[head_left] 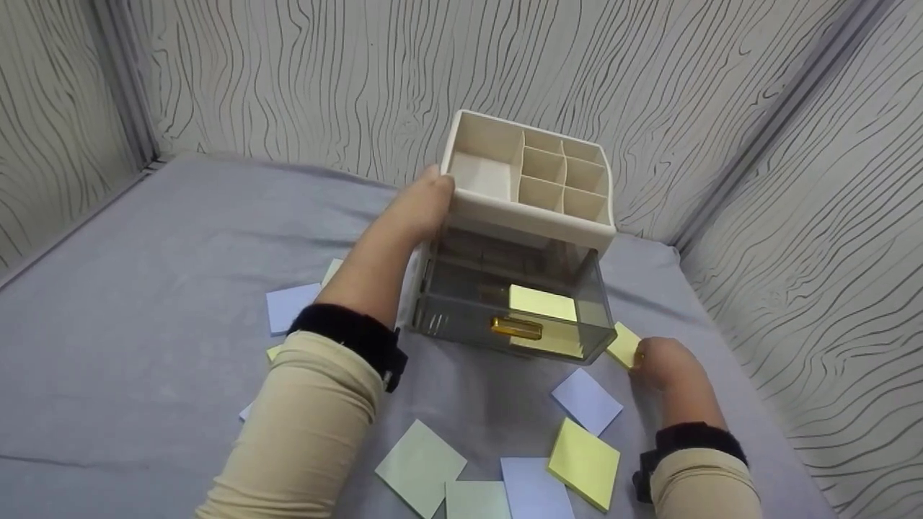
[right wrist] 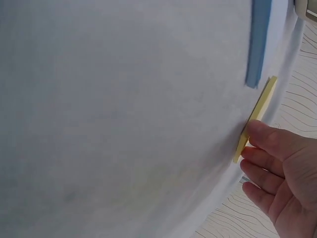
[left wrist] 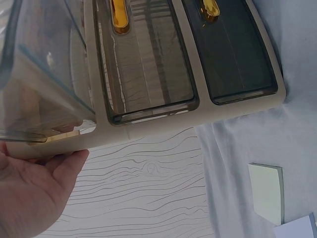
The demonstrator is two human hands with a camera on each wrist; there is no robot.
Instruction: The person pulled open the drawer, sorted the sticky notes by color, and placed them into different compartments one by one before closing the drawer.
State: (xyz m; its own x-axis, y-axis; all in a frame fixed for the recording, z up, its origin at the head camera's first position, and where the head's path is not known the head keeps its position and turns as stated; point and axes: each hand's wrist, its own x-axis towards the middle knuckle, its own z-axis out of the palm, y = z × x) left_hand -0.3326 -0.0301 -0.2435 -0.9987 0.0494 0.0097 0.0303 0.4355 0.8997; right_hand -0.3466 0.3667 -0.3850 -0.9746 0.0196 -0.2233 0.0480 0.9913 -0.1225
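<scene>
A white desktop organizer [head_left: 530, 216] with smoky clear drawers stands on the cloth. Its top drawer [head_left: 461, 321] is pulled out, and a yellow sticky note pad [head_left: 542, 303] lies inside behind the gold handle [head_left: 515, 328]. My left hand [head_left: 425, 205] grips the organizer's upper left side; the left wrist view shows that hand [left wrist: 44, 186] against the side frame. To the right of the drawer, my right hand [head_left: 667, 364] pinches another yellow sticky note pad [head_left: 621, 344] by its edge. In the right wrist view, the thumb of this hand [right wrist: 292, 173] presses on that pad [right wrist: 260, 106], which is at the cloth.
Blue pads [head_left: 588, 401], a yellow pad [head_left: 585, 461] and green pads [head_left: 422, 465] lie in front of the organizer. More pads, one of them blue [head_left: 288, 306], lie beside my left forearm. Wood-patterned walls [head_left: 303, 79] stand behind and at the sides.
</scene>
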